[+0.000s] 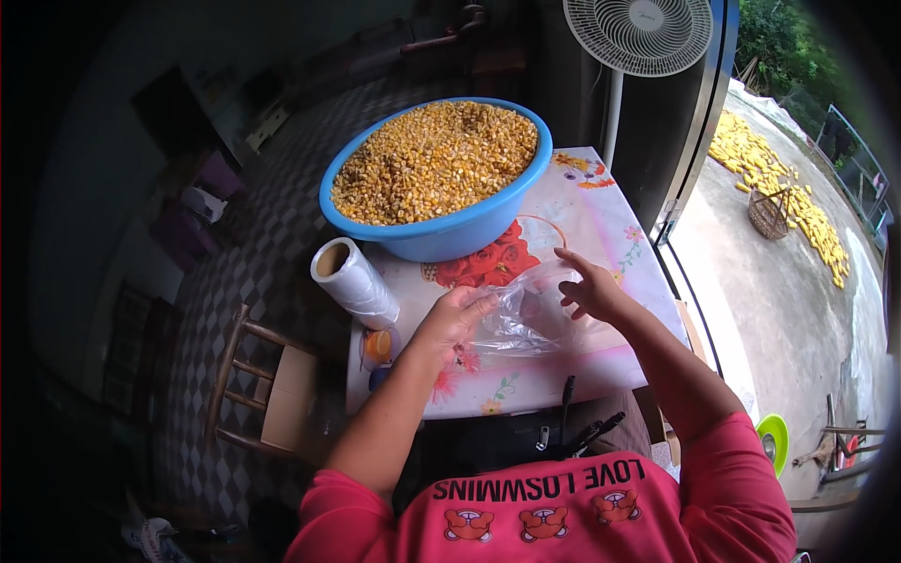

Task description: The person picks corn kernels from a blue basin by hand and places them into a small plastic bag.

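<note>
A clear thin plastic bag (514,324) hangs spread over the near part of the flowered tablecloth. Its left side is pinched in the fingers of my left hand (455,319). My right hand (595,289) is at the bag's right edge, index finger stretched out and the other fingers apart; whether any fingertip touches the film is hard to see. Beyond both hands stands a big blue basin (460,230), heaped with loose yellow corn kernels (436,161). An upright roll of plastic bags (361,293) stands left of my left hand.
A small orange-topped container (378,347) sits by the roll at the table's left edge. A wooden chair (246,375) with cardboard is at left. A white fan (642,33) stands behind the table. Outside at right, corn cobs (798,206) lie around a woven basket (768,216).
</note>
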The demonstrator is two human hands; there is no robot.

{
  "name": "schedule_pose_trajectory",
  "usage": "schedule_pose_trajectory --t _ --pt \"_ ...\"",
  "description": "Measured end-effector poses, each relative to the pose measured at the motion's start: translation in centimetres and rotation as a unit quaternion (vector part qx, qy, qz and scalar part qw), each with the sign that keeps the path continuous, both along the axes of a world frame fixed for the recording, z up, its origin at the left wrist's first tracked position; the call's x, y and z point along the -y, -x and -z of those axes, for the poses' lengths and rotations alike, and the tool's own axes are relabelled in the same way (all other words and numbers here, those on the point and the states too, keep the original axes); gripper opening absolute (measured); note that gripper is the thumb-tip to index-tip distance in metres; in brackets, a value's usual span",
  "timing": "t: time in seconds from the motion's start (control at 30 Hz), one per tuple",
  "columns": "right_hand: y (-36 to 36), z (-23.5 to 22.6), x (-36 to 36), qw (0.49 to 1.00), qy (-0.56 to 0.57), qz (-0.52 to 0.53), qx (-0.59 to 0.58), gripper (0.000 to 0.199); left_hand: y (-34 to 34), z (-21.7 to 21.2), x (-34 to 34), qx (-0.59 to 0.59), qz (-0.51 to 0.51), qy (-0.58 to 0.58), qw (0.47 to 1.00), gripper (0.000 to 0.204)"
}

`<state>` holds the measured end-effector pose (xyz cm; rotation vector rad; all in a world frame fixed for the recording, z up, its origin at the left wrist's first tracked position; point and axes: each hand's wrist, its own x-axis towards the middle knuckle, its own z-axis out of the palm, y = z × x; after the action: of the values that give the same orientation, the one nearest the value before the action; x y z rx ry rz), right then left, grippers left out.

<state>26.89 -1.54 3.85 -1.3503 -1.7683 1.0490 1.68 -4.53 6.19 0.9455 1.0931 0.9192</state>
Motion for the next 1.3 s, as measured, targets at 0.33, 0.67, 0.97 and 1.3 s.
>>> schedule_pose_trajectory --t 0.33,0.67,0.97,1.3 --pt "-0.4 3.0 -4.5 0.988 0.119 0.097 0.004 0.024 0.5 3.6 -4.1 0.06 -0.02 0.003 0.998 0.019" --pt "-0.6 3.9 -4.5 0.983 0.117 0.139 0.012 0.047 0.4 5.6 -6.3 0.324 0.016 0.081 0.942 0.01" --pt "1.8 -2.6 -2.4 0.974 0.131 -0.047 -0.178 0.036 -0.4 6.2 -6.2 0.221 -0.07 0.024 0.973 0.009" --pt "4.3 -0.1 -6.6 0.974 -0.055 -0.089 0.203 0.049 -0.1 6.3 -5.2 0.178 0.113 0.019 0.977 0.018"
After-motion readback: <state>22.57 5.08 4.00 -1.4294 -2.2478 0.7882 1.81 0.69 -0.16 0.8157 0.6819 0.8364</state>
